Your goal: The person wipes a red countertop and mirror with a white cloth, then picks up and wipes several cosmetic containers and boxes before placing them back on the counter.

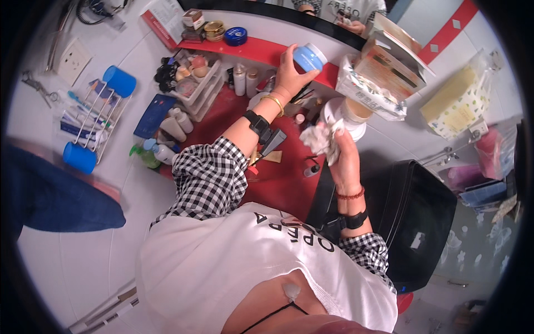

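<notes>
My left hand [290,77] grips a blue jar with a white lid [309,57] between thumb and fingers, over the red shelf [258,53] below the mirror. Lower down on the right, my right hand [344,156] holds a crumpled white tissue or cloth [321,140], close to a round white container [354,125]. A round dark blue tin [235,36] and a gold-lidded jar [214,31] stand on the shelf, left of my left hand. A small dark-capped bottle [311,170] lies on the red countertop [288,183] below the tissue.
Stacked plastic drawers [200,92] hold sponges and hair ties at the left. Pump bottles [160,152] stand at the counter's left edge. A wire rack [100,121] with blue cups hangs on the tiled wall. Open cardboard boxes [390,62] stand at right, above a large black appliance [421,229].
</notes>
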{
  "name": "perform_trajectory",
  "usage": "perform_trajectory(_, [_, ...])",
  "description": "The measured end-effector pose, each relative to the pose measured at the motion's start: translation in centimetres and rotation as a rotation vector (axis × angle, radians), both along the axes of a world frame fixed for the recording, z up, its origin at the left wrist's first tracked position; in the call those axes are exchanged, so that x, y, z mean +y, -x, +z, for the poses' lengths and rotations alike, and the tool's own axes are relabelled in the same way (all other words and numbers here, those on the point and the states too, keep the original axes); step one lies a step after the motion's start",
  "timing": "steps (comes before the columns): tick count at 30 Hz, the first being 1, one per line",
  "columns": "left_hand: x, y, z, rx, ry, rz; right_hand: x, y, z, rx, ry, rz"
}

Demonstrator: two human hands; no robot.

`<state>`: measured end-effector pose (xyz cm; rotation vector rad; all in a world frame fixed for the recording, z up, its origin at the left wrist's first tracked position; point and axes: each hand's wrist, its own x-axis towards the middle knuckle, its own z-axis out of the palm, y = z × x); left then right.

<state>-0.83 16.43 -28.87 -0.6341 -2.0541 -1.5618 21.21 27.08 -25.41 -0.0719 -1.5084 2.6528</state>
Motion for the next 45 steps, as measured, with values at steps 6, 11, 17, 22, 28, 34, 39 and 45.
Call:
perform_trajectory(6, [2.4,1.3,-1.8,0.078,0.078,0.185,2.7,-3.8,-2.5,-0.084,-0.055,-0.107])
perform_trajectory(11, [3.1,1.9,-3.4,0.143,0.366,0.304,3.9,-5.5,-2.5,-0.100,-0.029,-0.166])
perform_trajectory(17, [4.1,2.3,-2.5,0.102,0.597,0.400,5.3,-6.7,-2.6,-0.069,-0.074,-0.287])
perform_trajectory(22, [3.7,1.6,-0.8,0.141,0.899,0.395,8.6,-7.0,-4.9,-0.044,-0.154,-0.462])
perform_trajectory(28, [0.4,-1.5,-0.8,0.199,0.467,0.197,13.2,-6.9,-11.2,-0.198,-0.278,-0.527])
perform_trajectory(34, [-0.9,-11.2,-12.0,-0.451,0.607,-0.341,14.1,-7.0,-19.7,-0.459,-0.304,-0.310])
perform_trajectory(39, [0.6,-17.3,-18.9,-0.820,0.791,-0.560,13.7,-7.0,-22.2,-0.573,-0.119,-0.276])
perform_trajectory(45, [2.7,-17.4,-21.3,-0.634,0.870,-0.437,13.0,-8.0,-21.3,-0.467,0.176,-0.055])
